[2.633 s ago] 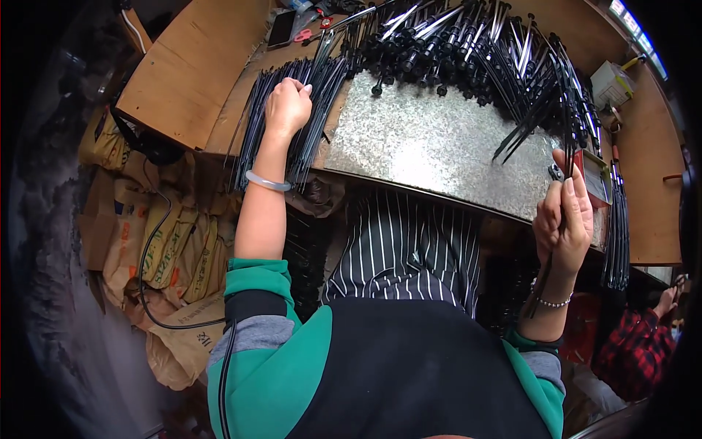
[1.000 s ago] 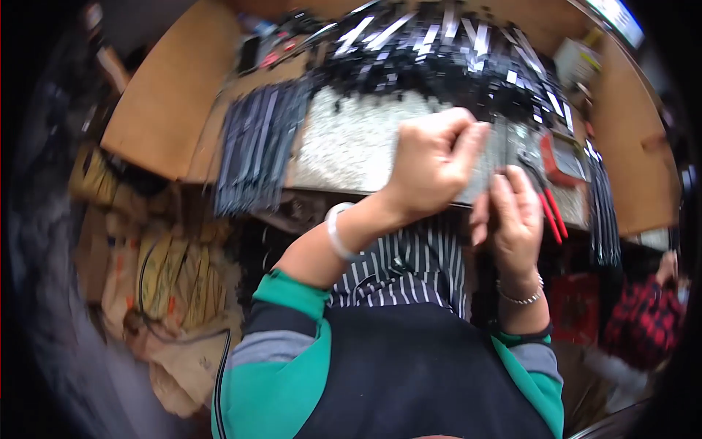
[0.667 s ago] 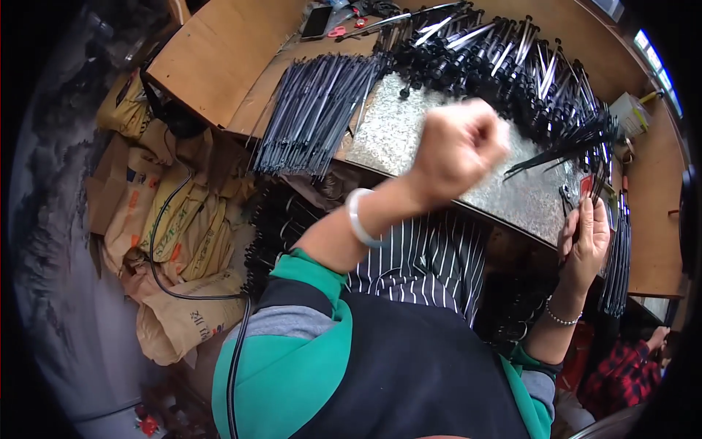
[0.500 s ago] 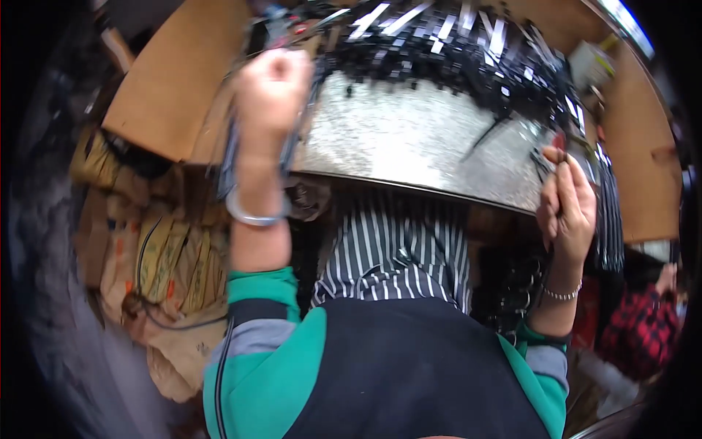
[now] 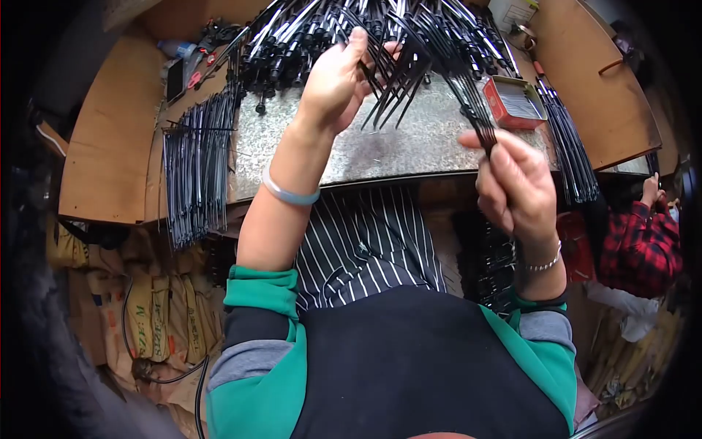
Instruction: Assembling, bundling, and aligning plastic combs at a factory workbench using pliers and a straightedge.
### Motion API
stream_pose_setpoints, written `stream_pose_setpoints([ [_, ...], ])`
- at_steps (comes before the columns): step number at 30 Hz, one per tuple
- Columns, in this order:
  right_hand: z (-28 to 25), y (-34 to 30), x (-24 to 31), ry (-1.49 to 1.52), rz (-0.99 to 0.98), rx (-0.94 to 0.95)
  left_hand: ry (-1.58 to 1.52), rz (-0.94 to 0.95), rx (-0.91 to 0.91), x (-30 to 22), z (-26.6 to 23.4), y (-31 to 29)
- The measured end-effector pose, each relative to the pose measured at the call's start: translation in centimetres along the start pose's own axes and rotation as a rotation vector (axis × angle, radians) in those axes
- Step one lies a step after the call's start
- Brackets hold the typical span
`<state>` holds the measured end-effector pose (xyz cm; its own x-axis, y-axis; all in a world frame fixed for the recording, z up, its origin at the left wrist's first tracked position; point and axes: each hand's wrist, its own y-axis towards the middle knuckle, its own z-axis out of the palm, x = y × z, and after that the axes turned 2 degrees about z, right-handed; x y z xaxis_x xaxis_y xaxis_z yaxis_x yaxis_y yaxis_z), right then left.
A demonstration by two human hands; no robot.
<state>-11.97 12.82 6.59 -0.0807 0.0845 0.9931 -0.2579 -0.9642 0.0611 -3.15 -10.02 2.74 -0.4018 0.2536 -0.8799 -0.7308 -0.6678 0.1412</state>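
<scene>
A fanned bundle of thin black rods [image 5: 464,84], resembling umbrella ribs, stretches between my hands above the metal worktop [image 5: 292,157]. My right hand [image 5: 515,183] pinches its gathered lower ends between thumb and fingers. At the other end, my left hand [image 5: 336,84] has its thumb raised and its fingers curled behind the rods, partly hidden by them. Loose rod ends hang down beside the left palm. Beyond both hands lies a big pile of black and silver rods with black end fittings [image 5: 292,44].
A red box of thin metal pins [image 5: 515,102] stands on the worktop's right. Black rods hang over the front edge at left [image 5: 196,168] and right [image 5: 567,146]. Wooden side panels [image 5: 110,132] flank the bench. A phone [image 5: 175,80] lies at left. Another person in red-black checks [image 5: 640,249] is at far right.
My left hand has moved right from the bench's left side to the rods. My right hand has shifted left and now grips a rod bundle. The view has turned, and the pin box shows clearly.
</scene>
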Motion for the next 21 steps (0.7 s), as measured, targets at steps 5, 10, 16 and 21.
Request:
stream_pose_setpoints([
  [5, -0.8, -4.6, -9.8, -0.256, -0.151, -0.138, 0.141, 0.346, 0.316, 0.9, 3.2, -0.4],
  [10, -2.0, -3.1, -21.9, -0.672, -0.165, -0.249, 0.557, 0.248, 0.372, 5.6, 1.0, -2.0],
  [16, -4.6, -1.8, -15.0, -1.071, 0.175, 0.060, 1.169, 0.649, 0.364, 6.0, -0.6, -2.9],
  [21, -5.8, 3.7, -10.6, -0.860, -0.170, -0.145, 1.079, 0.451, 0.352, 5.7, -0.3, -3.9],
])
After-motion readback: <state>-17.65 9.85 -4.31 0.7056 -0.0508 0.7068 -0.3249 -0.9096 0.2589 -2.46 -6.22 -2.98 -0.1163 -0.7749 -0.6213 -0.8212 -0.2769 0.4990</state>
